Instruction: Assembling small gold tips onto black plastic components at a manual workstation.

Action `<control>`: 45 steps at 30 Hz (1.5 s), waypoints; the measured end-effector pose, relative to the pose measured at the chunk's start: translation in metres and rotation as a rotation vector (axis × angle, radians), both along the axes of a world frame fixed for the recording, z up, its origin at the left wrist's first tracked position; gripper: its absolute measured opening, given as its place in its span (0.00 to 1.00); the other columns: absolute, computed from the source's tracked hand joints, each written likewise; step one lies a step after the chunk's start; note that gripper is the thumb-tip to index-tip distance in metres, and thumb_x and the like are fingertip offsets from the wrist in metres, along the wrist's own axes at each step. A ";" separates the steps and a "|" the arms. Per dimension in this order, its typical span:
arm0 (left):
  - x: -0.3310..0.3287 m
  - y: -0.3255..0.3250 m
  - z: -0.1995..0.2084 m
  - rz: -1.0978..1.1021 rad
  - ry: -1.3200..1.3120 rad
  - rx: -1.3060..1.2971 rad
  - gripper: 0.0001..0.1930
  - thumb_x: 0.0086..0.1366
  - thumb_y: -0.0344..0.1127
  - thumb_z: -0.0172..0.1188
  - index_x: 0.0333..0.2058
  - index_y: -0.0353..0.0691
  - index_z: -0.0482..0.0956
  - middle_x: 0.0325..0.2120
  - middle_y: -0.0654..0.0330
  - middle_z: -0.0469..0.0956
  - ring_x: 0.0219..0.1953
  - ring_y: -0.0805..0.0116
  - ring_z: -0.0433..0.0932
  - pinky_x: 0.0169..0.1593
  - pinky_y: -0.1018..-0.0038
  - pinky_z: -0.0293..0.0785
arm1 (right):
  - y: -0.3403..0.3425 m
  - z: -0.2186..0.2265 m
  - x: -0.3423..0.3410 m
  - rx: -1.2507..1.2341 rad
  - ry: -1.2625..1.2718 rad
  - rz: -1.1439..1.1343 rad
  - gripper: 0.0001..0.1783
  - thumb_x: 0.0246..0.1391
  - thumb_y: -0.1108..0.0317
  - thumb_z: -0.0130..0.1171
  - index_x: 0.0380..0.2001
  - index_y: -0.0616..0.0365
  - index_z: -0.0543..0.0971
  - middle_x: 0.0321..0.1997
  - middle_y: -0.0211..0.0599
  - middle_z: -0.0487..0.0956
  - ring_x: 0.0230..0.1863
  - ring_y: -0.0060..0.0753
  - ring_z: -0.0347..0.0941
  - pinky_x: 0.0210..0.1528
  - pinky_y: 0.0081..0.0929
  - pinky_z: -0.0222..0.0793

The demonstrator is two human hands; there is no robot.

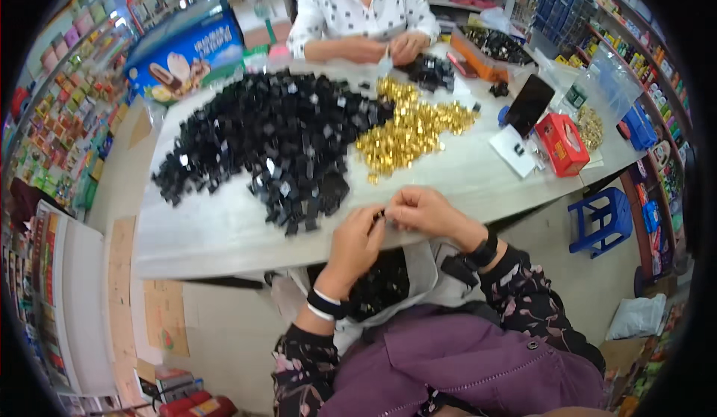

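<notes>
At the near edge of the table my left hand [354, 242] pinches a small black piece [379, 215] between thumb and fingers. My right hand [427, 212] meets it there, its fingertips pressed together; whatever they grip is hidden. Beyond my hands spreads a large heap of small flat black pieces [280, 122], some glinting. Touching its right side lies a smaller heap of shiny gold pieces [411, 129]. Below my hands, over my lap, a whitish open bag [423, 271] contains more dark pieces [379, 290].
Across the table [216, 230] a person [366, 14] works with both hands beside a small black pile [429, 72]. To the right stand an orange box [478, 58], a dark phone [532, 103], a white card [512, 151] and a red box [562, 146]. A blue stool [601, 221] is on the floor.
</notes>
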State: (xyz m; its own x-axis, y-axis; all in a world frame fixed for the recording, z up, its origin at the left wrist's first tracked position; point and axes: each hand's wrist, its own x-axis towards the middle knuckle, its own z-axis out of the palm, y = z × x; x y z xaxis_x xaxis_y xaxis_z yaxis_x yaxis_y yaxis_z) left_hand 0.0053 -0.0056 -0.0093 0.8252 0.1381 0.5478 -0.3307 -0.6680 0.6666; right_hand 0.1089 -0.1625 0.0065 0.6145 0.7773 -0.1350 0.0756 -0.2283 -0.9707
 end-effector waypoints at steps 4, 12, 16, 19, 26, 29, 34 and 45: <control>-0.012 -0.003 -0.001 -0.063 0.062 -0.148 0.11 0.61 0.25 0.54 0.43 0.36 0.75 0.29 0.58 0.76 0.26 0.72 0.78 0.31 0.79 0.72 | 0.001 0.015 0.005 0.039 0.154 0.096 0.12 0.56 0.60 0.59 0.29 0.58 0.76 0.23 0.24 0.75 0.23 0.13 0.68 0.25 0.13 0.64; -0.013 -0.008 -0.001 -0.110 0.142 -0.508 0.11 0.61 0.27 0.54 0.43 0.35 0.74 0.29 0.58 0.77 0.27 0.70 0.77 0.31 0.76 0.72 | 0.001 0.011 0.004 0.024 0.158 0.132 0.11 0.58 0.61 0.55 0.33 0.58 0.76 0.26 0.23 0.74 0.26 0.12 0.68 0.26 0.11 0.65; -0.015 -0.003 0.002 -0.123 0.253 -0.721 0.12 0.65 0.29 0.51 0.47 0.38 0.72 0.32 0.61 0.77 0.28 0.77 0.76 0.31 0.82 0.72 | 0.016 0.015 0.014 0.102 0.007 -0.004 0.12 0.56 0.62 0.56 0.37 0.60 0.76 0.25 0.27 0.75 0.25 0.16 0.69 0.26 0.16 0.65; -0.010 0.003 0.001 -0.143 0.286 -0.770 0.12 0.66 0.30 0.50 0.48 0.39 0.72 0.32 0.62 0.77 0.28 0.79 0.76 0.31 0.84 0.71 | 0.024 0.004 0.021 -0.029 -0.480 -0.087 0.12 0.53 0.62 0.58 0.36 0.59 0.76 0.25 0.32 0.76 0.24 0.27 0.72 0.26 0.24 0.67; -0.012 -0.001 -0.001 -0.140 0.283 -0.829 0.13 0.66 0.32 0.51 0.48 0.36 0.72 0.31 0.61 0.78 0.28 0.79 0.76 0.30 0.83 0.71 | 0.029 -0.002 0.024 -0.105 -0.824 -0.109 0.11 0.48 0.63 0.59 0.34 0.56 0.77 0.26 0.38 0.77 0.26 0.41 0.74 0.29 0.34 0.69; -0.012 -0.001 0.004 -0.124 0.276 -0.813 0.13 0.66 0.32 0.51 0.48 0.36 0.72 0.30 0.61 0.78 0.28 0.79 0.76 0.30 0.83 0.71 | 0.026 -0.005 0.023 -0.082 -0.821 -0.101 0.09 0.48 0.63 0.59 0.32 0.56 0.77 0.25 0.37 0.76 0.26 0.40 0.74 0.28 0.34 0.69; -0.019 -0.002 0.002 -0.118 0.284 -0.712 0.13 0.65 0.31 0.52 0.47 0.37 0.73 0.29 0.62 0.78 0.27 0.79 0.75 0.30 0.83 0.71 | 0.025 0.001 0.019 -0.066 -0.737 -0.128 0.08 0.47 0.65 0.60 0.29 0.58 0.77 0.24 0.37 0.74 0.25 0.36 0.73 0.28 0.29 0.68; -0.047 -0.009 0.032 -0.193 0.510 0.010 0.17 0.60 0.34 0.60 0.47 0.38 0.73 0.21 0.62 0.76 0.23 0.74 0.75 0.27 0.79 0.69 | 0.020 -0.007 0.023 0.054 -0.846 -0.133 0.07 0.47 0.65 0.59 0.25 0.58 0.77 0.24 0.38 0.75 0.25 0.37 0.73 0.29 0.31 0.69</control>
